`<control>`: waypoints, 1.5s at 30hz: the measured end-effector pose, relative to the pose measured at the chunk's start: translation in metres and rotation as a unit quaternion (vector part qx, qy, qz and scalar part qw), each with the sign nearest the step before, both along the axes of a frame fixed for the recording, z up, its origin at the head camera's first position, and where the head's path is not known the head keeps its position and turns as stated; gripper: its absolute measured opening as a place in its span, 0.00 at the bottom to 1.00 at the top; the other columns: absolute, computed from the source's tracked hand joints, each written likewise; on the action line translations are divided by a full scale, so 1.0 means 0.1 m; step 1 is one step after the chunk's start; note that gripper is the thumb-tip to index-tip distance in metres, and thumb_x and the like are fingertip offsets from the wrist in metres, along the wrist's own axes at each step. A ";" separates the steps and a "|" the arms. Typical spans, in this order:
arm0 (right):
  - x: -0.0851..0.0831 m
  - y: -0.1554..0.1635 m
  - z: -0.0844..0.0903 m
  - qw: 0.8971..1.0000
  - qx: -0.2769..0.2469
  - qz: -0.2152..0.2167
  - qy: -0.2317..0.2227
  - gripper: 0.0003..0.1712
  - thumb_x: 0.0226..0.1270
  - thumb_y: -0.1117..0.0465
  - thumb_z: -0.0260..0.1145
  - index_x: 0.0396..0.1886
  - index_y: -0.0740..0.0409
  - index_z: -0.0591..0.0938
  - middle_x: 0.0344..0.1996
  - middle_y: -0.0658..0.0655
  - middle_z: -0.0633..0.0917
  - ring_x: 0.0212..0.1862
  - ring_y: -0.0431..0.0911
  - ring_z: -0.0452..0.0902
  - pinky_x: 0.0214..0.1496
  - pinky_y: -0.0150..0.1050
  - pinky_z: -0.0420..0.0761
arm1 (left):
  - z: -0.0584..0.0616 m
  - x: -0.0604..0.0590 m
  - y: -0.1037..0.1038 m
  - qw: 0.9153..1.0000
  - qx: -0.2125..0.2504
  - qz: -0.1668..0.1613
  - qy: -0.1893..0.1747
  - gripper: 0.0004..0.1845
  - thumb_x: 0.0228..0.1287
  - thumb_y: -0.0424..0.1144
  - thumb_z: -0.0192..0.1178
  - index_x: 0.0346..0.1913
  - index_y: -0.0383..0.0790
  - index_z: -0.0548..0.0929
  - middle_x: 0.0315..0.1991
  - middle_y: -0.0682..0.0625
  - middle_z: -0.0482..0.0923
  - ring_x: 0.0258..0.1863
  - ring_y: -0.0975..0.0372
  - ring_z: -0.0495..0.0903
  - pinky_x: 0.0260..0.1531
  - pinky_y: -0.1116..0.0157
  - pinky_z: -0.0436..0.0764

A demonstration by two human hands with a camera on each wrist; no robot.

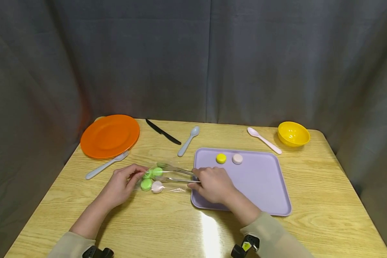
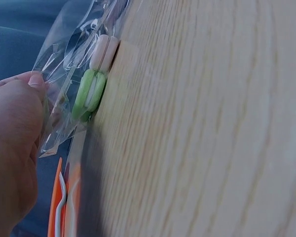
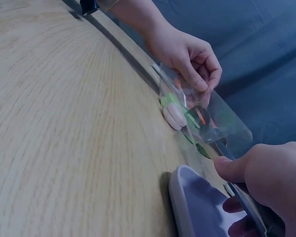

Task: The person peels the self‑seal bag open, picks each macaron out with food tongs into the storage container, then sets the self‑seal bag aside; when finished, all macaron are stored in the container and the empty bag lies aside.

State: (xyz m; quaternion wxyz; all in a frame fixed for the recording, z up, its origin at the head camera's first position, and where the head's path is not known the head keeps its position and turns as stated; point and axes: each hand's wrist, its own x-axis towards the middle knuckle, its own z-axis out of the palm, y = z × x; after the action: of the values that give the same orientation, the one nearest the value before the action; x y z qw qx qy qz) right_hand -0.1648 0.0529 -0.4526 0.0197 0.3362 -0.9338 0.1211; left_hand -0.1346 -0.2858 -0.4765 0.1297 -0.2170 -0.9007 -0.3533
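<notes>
My left hand pinches the left end of a clear plastic bag. Inside lie three green macarons and a pale pink macaron, which also show through the film in the left wrist view. Metal tongs are gripped in my right hand, their arms reaching leftward into the bag. One green macaron is between the spread tong tips; whether they touch it I cannot tell. On the lilac tray, under my right hand, sit a yellow macaron and another pale pink macaron.
An orange plate and a light fork lie at the left. Along the back are a black knife, a grey spoon, a pink spoon and a yellow bowl. Grey curtains surround the table.
</notes>
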 end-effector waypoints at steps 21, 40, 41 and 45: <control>0.04 0.26 0.00 0.999 -0.017 -0.004 0.028 0.19 0.74 0.40 0.70 0.48 0.49 0.88 0.30 0.44 0.85 0.28 0.43 0.80 0.26 0.45 0.76 | 0.01 0.02 0.00 1.000 0.003 0.000 -0.007 0.09 0.76 0.27 0.63 0.52 0.41 0.86 0.52 0.51 0.88 0.51 0.59 0.86 0.49 0.55 0.87; 0.23 1.10 0.22 0.995 -0.054 -0.075 0.045 0.11 0.71 0.45 0.75 0.36 0.42 0.82 0.19 0.40 0.70 0.22 0.41 0.67 0.21 0.42 0.66 | 0.01 0.03 0.01 1.000 0.004 0.006 -0.004 0.10 0.75 0.26 0.63 0.53 0.41 0.86 0.49 0.52 0.89 0.48 0.62 0.86 0.49 0.54 0.87; 0.23 1.16 0.24 0.994 -0.056 -0.080 0.047 0.11 0.71 0.45 0.75 0.36 0.42 0.82 0.19 0.40 0.69 0.22 0.41 0.66 0.21 0.41 0.65 | 0.01 0.04 0.01 1.000 0.003 0.007 -0.004 0.10 0.75 0.26 0.63 0.53 0.41 0.86 0.49 0.52 0.89 0.48 0.62 0.86 0.49 0.54 0.87; 0.25 1.35 0.29 0.992 -0.063 -0.098 0.049 0.12 0.70 0.47 0.76 0.33 0.43 0.81 0.18 0.40 0.69 0.21 0.40 0.64 0.20 0.40 0.62 | 0.02 0.04 0.02 1.000 0.002 0.008 -0.005 0.10 0.75 0.26 0.64 0.52 0.41 0.86 0.48 0.54 0.89 0.48 0.62 0.86 0.49 0.54 0.87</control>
State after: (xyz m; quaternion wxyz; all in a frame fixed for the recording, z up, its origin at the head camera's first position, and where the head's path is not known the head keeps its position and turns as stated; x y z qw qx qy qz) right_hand -0.1395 0.1880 -0.4238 0.0986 0.2468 -0.9506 0.1606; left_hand -0.1305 -0.2842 -0.4749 0.1281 -0.2075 -0.9025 -0.3549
